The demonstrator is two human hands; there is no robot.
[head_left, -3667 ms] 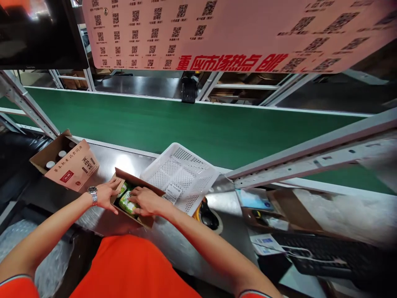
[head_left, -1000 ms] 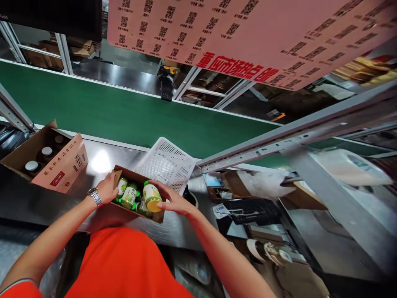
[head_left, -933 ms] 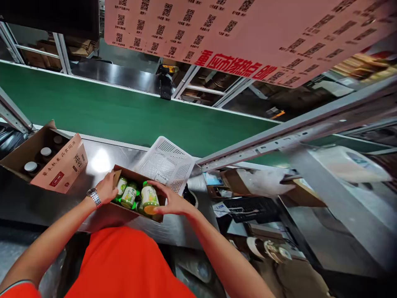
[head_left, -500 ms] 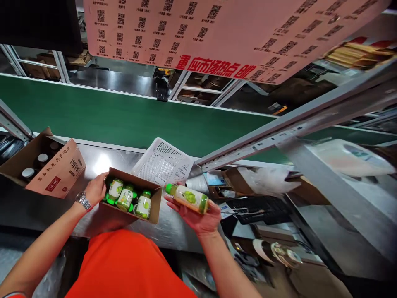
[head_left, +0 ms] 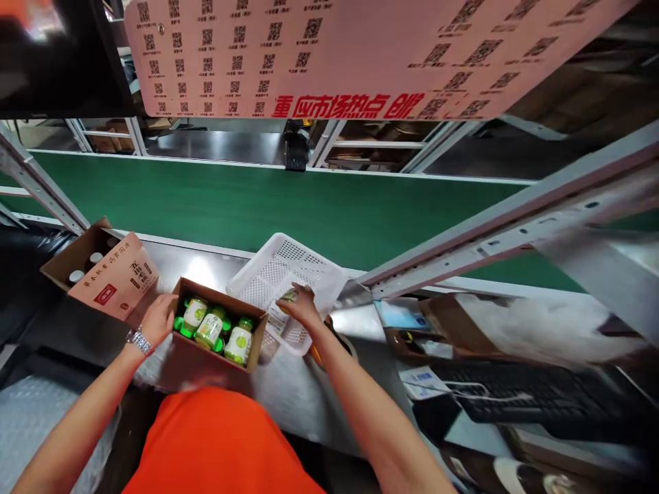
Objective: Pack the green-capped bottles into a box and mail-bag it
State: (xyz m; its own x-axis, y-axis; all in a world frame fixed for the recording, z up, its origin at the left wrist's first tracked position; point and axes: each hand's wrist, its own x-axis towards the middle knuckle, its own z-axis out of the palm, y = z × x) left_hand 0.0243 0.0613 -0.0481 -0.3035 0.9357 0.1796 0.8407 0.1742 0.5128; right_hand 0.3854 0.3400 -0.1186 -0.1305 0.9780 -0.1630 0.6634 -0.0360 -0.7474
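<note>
My left hand [head_left: 158, 318] grips the left edge of an open brown cardboard box [head_left: 206, 360]. Inside the box lie several green-capped bottles [head_left: 212, 326] with white labels showing green fruit. My right hand [head_left: 303, 307] is closed around a bottle [head_left: 290, 296] over the white perforated plastic basket [head_left: 329, 274]. Only a small part of that bottle shows past my fingers; whether it touches the basket I cannot tell.
To the left stands a second open carton [head_left: 116, 278] with white-capped bottles. A green conveyor belt [head_left: 247, 202] runs behind the bench. A metal post [head_left: 463, 226] slants at the right, near a black keyboard [head_left: 519, 391]. A pink QR-code board [head_left: 360, 55] hangs above.
My right hand has carried the bottle from beside the box up over the white basket. My left hand stays on the box edge. The camera view has shifted.
</note>
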